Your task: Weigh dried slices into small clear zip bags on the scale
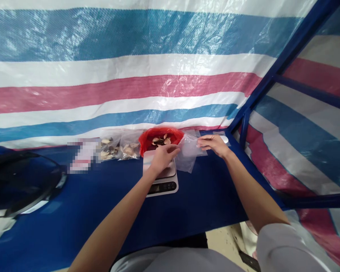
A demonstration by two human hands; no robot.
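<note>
A clear plastic bag point(187, 153) is stretched between my two hands, its lower corner hanging just right of the scale. My right hand point(214, 145) pinches the bag's right side between thumb and fingers. At the bag's left edge, the thumb and forefinger of my left hand point(164, 155) are closed on it. That hand hovers over the white kitchen scale point(161, 187), hiding part of its plate. Directly behind the scale, a red plastic bag point(146, 141) lies open with pale and dark dried slices point(166, 139) in it.
Two clear bags of dried slices, one point(108, 149) beside the other point(129, 150), lie left of the red bag. A round black object point(22, 181) occupies the table's left side. A small white round item point(224, 139) lies at right. Blue frame bars point(245, 128) and striped sheeting enclose the blue table point(209, 204).
</note>
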